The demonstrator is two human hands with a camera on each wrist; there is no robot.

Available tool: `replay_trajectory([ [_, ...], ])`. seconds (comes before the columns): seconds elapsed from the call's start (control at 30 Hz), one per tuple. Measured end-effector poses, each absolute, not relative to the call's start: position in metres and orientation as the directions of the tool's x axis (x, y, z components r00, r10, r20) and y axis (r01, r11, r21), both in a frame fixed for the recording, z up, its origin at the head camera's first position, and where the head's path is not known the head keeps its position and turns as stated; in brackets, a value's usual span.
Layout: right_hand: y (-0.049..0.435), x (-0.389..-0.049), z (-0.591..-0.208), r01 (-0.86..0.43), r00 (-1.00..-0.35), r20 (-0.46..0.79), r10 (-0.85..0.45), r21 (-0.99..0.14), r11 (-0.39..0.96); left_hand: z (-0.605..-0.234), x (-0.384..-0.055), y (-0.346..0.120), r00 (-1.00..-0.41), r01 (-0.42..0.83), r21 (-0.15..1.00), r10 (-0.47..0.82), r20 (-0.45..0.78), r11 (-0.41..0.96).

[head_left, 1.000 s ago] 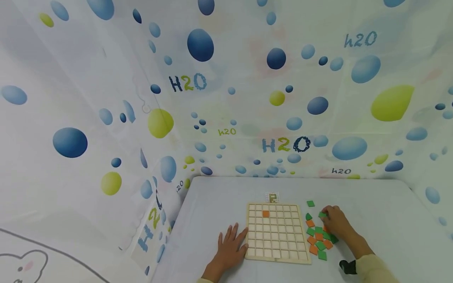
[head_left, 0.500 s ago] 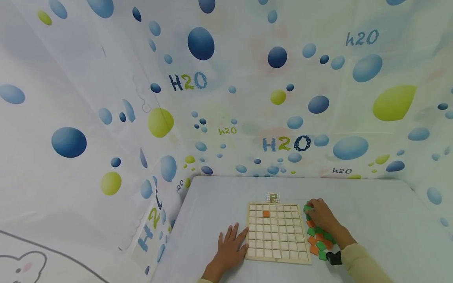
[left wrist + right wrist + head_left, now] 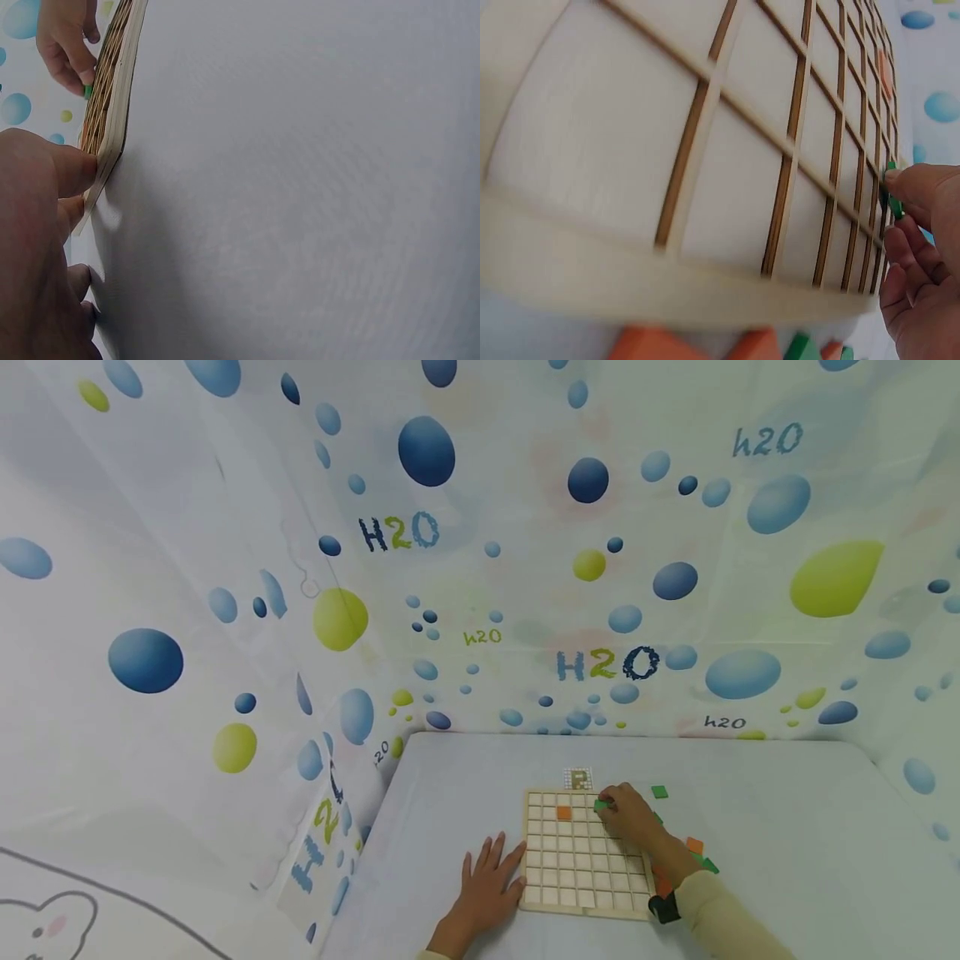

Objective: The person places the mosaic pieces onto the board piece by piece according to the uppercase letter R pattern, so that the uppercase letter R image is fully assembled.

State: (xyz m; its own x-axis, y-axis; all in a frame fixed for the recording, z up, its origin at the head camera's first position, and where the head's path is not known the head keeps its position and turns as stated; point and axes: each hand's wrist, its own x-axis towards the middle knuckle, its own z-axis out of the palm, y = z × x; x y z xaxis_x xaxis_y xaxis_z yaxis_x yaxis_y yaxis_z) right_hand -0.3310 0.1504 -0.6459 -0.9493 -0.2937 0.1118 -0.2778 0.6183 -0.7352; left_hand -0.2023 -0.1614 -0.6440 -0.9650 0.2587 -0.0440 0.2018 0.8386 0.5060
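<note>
A wooden grid board lies on the table, one orange square tile in a cell near its far edge. My right hand pinches a green square tile at the board's far right part; the right wrist view shows that green tile held between thumb and fingers, tilted against the grid. Fingers spread, my left hand rests on the table, and its thumb and forefinger touch the board's left edge. My right forearm hides part of the loose tiles.
A small pattern card lies just beyond the board. To the right are several loose tiles, among them a green tile and an orange tile. A black strap piece is at the right sleeve. Patterned sheets wall in the table.
My right hand has moved from the loose tiles, picking up a green one, leftward over the board's far right cells. The left hand has stayed in place.
</note>
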Motion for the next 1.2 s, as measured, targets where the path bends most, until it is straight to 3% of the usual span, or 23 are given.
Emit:
replay_trajectory([
  [0.7,0.118,-0.323,-0.639,-0.349,-0.918,0.13,-0.374,-0.712,0.609,-0.643,-0.201,-0.162,-0.964,0.205,0.504,0.261,-0.041,0.839],
  [1.2,0.118,-0.318,-0.639,-0.436,-0.89,0.223,-0.397,-0.667,0.604,-0.64,-0.2,-0.161,-0.965,0.192,0.52,0.257,-0.055,0.832],
])
